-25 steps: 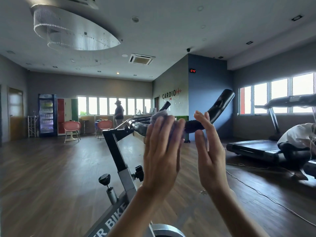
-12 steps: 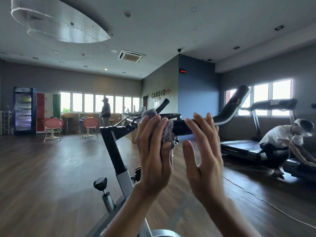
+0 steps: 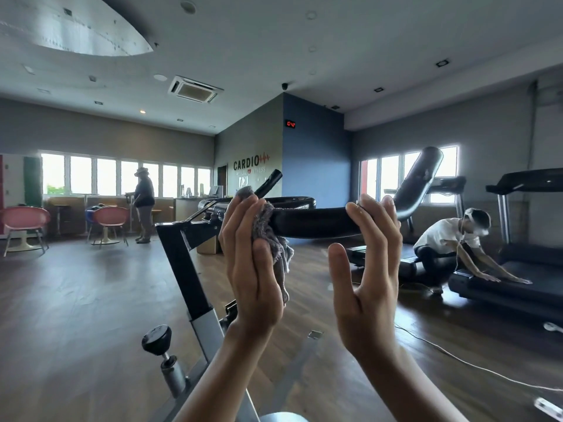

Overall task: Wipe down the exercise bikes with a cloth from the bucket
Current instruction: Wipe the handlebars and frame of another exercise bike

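Head view: left hand (image 3: 253, 269), fingers straight and together, presses the grey cloth (image 3: 269, 231) against the exercise bike's handlebar (image 3: 313, 222) to scrub it; right hand (image 3: 365, 284) rests loosely spread fingers on the bar, likely steadying. No bucket in sight.

Left hand (image 3: 253, 269) and right hand (image 3: 365, 284) both upright, fingers (image 3: 375, 229) straight, palms away.
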